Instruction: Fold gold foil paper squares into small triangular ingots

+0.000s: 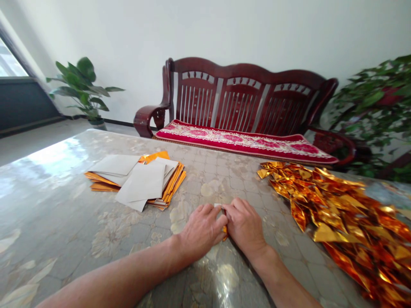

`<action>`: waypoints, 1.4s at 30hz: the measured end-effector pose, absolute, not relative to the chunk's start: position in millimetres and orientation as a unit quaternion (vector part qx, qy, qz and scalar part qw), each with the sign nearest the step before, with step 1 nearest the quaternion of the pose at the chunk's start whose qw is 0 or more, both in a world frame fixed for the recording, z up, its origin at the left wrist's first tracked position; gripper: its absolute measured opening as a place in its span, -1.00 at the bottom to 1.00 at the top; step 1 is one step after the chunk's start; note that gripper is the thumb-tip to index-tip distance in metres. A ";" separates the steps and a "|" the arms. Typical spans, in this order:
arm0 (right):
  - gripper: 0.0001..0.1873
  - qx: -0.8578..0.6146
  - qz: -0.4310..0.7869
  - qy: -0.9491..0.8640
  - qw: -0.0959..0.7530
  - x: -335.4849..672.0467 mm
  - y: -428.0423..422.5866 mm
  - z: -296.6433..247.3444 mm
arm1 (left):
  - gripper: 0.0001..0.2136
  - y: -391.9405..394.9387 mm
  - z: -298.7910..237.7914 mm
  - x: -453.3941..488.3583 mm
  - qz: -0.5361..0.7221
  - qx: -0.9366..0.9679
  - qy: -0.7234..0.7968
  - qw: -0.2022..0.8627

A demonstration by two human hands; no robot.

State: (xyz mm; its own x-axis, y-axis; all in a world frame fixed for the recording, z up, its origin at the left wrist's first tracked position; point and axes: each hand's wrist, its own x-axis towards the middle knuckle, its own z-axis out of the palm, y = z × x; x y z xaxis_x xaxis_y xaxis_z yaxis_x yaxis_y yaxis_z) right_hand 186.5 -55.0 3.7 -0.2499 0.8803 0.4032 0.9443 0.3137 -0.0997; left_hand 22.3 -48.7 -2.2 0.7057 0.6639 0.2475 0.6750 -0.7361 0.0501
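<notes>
Close to the middle of the table, my left hand (204,227) and my right hand (245,226) meet over a small gold foil paper (225,234). The fingers of both hands are closed on it, the left ones bent over its left part and the right ones pinching its right edge. A bit of its pale side pokes out beyond the fingertips; most of the paper is hidden. Left of the hands lies a loose stack of gold foil paper sheets (143,182), mostly pale side up. To the right spreads a heap of folded gold foil papers (340,214), shiny and pointed.
A patterned, glossy cover lies over the table (128,252). Behind its far edge stands a dark red wooden bench (236,100) with a red floral seat cover (244,140). Potted plants (85,85) stand at the left and right.
</notes>
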 end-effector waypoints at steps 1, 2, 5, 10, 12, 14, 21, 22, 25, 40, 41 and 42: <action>-0.85 -0.575 -0.083 -0.790 0.195 186.9 -54.8 3.5 | -0.83 -48.8 -1.9 22.2 -0.125 -0.923 -0.364 0.021; -0.85 -0.571 -0.086 -0.794 0.193 187.2 -54.8 3.3 | -0.83 -48.9 -1.5 22.3 -0.124 -0.922 -0.365 0.020; -0.85 -0.561 -0.102 -0.801 0.182 187.4 -55.2 3.1 | -0.84 -48.9 -0.3 22.6 -0.124 -0.922 -0.366 0.016; -0.88 -0.559 -0.119 -0.804 0.164 185.8 -56.2 3.1 | -0.86 -48.7 0.9 23.4 -0.125 -0.924 -0.362 0.017; -0.90 -0.564 -0.120 -0.802 0.157 184.9 -56.5 3.2 | -0.86 -48.6 1.3 23.6 -0.124 -0.924 -0.361 0.018; -0.92 -0.567 -0.121 -0.800 0.152 184.1 -56.6 3.3 | -0.86 -48.6 2.0 23.9 -0.123 -0.925 -0.360 0.016; -0.87 -0.561 -0.135 -0.805 0.140 183.6 -56.3 4.8 | -0.83 -49.5 4.4 23.4 -0.120 -0.923 -0.365 0.001; -0.86 -0.561 -0.134 -0.805 0.138 183.7 -56.3 5.4 | -0.82 -49.7 4.6 23.2 -0.121 -0.922 -0.367 -0.001; -0.85 -0.564 -0.122 -0.806 0.131 183.7 -56.5 7.8 | -0.79 -50.2 5.1 22.7 -0.122 -0.919 -0.374 -0.002; -0.80 -0.594 -0.051 -0.792 0.131 181.9 -61.3 15.6 | -0.77 -52.4 5.8 22.0 -0.113 -0.919 -0.378 -0.004; -0.80 -0.593 -0.050 -0.793 0.131 182.4 -61.3 15.5 | -0.77 -52.8 5.5 21.7 -0.115 -0.919 -0.378 -0.003; -0.79 -0.592 -0.050 -0.794 0.130 182.9 -61.3 15.4 | -0.77 -53.1 5.5 21.3 -0.116 -0.919 -0.378 -0.002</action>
